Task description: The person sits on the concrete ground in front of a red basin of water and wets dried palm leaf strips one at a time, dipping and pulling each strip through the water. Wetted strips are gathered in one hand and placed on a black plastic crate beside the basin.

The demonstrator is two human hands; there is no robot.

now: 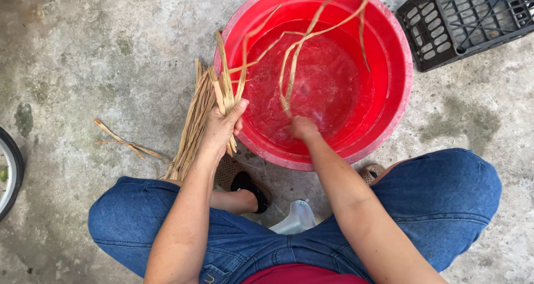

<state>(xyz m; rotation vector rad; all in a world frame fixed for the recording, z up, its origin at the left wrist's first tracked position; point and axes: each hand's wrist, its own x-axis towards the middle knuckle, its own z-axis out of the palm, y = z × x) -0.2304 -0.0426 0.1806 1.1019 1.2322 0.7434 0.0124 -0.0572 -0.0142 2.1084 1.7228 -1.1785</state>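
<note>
A red plastic basin [396, 84] with water in it stands on the concrete in front of me. My left hand [221, 127] grips a bundle of dry tan straw strips [194, 123] at the basin's left rim; the bundle's lower end trails down to the ground by my left knee. My right hand [303, 127] is inside the basin at its near side, shut on a few long strips [295, 56] that loop up over the water and curl toward the far rim.
A black plastic crate [467, 17] lies at the top right. A stray straw piece [125, 142] rests on the concrete floor [83, 67] at left. A wheel edge [11, 173] shows at the far left. My knees in blue jeans and sandalled feet flank a small white stool [295, 220].
</note>
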